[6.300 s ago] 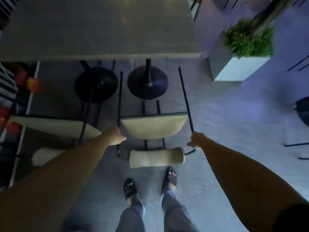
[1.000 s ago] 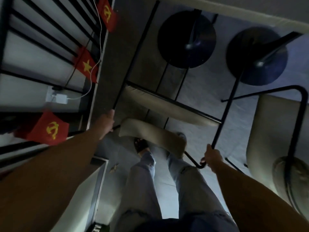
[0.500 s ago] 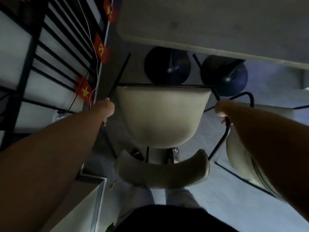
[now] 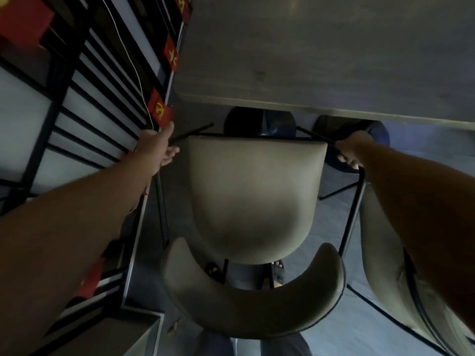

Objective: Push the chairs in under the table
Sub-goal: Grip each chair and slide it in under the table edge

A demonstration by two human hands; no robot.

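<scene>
A beige padded chair [image 4: 253, 199] with a thin black metal frame stands right below me, its curved backrest [image 4: 252, 312] nearest and its front edge close to the grey table [image 4: 321, 55]. My left hand [image 4: 158, 147] grips the black armrest bar on the chair's left side. On the opposite side my right hand [image 4: 350, 150] holds the right armrest bar. Both arms are stretched forward. A second beige chair [image 4: 401, 278] stands at the right, partly hidden by my right arm.
Two round black table bases [image 4: 257, 122] sit under the table's near edge. A black slatted partition [image 4: 84, 104] with small red flags [image 4: 162, 113] runs along the left, close to the chair. A grey box corner [image 4: 123, 335] is at the lower left. My feet show beneath the seat.
The chair has slid forward toward the table edge, and both hands have moved forward with its armrests. The table now fills more of the top of the view.
</scene>
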